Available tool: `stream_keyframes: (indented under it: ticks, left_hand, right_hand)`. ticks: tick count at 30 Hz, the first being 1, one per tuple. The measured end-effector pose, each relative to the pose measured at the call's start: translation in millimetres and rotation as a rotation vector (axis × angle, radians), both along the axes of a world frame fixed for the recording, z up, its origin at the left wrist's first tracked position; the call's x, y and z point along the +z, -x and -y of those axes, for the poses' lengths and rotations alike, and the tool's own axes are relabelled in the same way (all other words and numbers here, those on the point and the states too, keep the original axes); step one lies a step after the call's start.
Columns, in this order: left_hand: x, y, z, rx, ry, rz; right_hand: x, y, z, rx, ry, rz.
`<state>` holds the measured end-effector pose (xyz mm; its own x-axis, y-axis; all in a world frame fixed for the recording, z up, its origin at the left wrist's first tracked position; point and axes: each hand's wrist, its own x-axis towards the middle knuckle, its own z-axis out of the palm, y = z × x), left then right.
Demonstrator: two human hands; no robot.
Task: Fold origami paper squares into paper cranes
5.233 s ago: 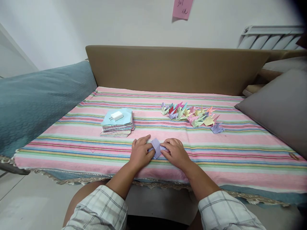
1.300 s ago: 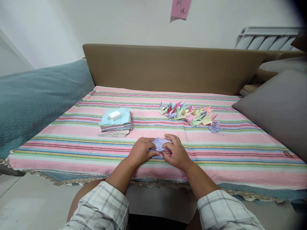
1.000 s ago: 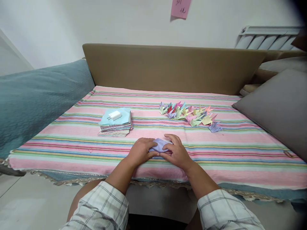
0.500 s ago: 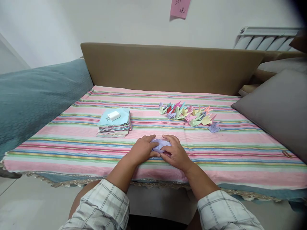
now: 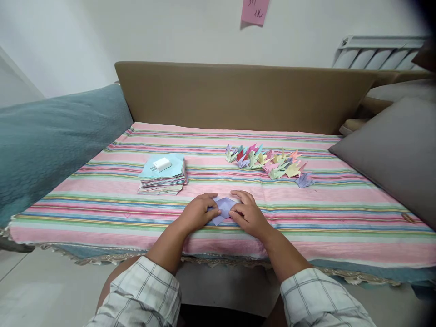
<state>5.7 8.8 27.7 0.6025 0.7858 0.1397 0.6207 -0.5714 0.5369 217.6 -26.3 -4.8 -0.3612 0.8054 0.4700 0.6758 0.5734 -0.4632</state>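
A partly folded sheet of purple origami paper [image 5: 225, 206] lies on the striped cloth in front of me, creases showing across it. My left hand [image 5: 199, 210] grips its left side, the thumb on top of the paper. On the other side my right hand [image 5: 250, 214] pinches the right edge between thumb and fingers. Parts of both edges are hidden under my fingers. Beyond my right hand lies a group of folded paper cranes [image 5: 272, 163] in several colours.
At the left, a white charger plug [image 5: 161, 164] rests on a stack of coloured paper [image 5: 163, 180]. The striped cloth [image 5: 112, 204] covers the seat. A blue-green armrest [image 5: 61, 136] bounds the left, a grey cushion [image 5: 395, 154] the right, and a brown backrest [image 5: 238, 97] the far side.
My hands have moved slightly apart, the left one shifting left. More of the purple paper shows now, with a pointed corner facing me.
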Motion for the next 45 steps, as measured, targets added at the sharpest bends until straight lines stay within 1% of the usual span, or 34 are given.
stream_keyframes:
  ticks: [5, 11, 15, 17, 22, 25, 31, 34, 38, 40, 42, 45]
  left_hand:
    - [-2.6, 1.0, -0.6, 0.071, 0.043, 0.067]
    - [-2.6, 3.4, -3.3, 0.069, 0.097, 0.095]
    - [-3.4, 6.8, -5.6, 0.115, 0.101, 0.117]
    - [-3.9, 8.6, -6.7, 0.117, 0.099, 0.108]
    - [-3.6, 13.0, -9.1, 0.073, 0.073, 0.012]
    - [-2.7, 14.1, -9.6, 0.075, 0.045, -0.037]
    - [-2.4, 9.4, -5.5, 0.101, -0.03, -0.027]
    - [-2.9, 4.4, -2.6, 0.164, -0.044, -0.023]
    - [-5.3, -1.7, -0.5, 0.326, -0.008, -0.014]
    - [-6.9, -3.7, -0.6, 0.368, 0.006, 0.006]
    - [-8.4, -5.1, -1.3, 0.349, 0.009, 0.025]
    - [-10.2, -6.6, -2.8, 0.283, -0.012, 0.042]
  right_hand:
    - [-2.5, 0.4, -2.7, -0.012, 0.012, -0.024]
    - [-1.2, 2.6, -2.3, -0.039, 0.029, -0.045]
    - [-0.7, 4.9, -1.4, -0.053, 0.047, -0.061]
    - [-1.2, 5.3, -1.3, -0.055, 0.058, -0.067]
    - [-2.7, 3.9, -1.2, -0.021, 0.064, -0.084]
    - [-1.8, 3.4, -0.5, -0.001, 0.065, -0.067]
    - [-1.0, 7.4, -0.6, -0.062, 0.074, -0.074]
    - [-1.6, 9.9, -1.3, -0.082, 0.073, -0.073]
    - [-1.9, 11.6, -1.5, -0.092, 0.056, -0.062]
    - [-2.0, 11.8, -1.4, -0.094, 0.042, -0.053]
    - [-2.1, 11.8, -1.3, -0.094, 0.021, -0.053]
    - [-1.9, 12.3, -1.0, -0.091, 0.003, -0.069]
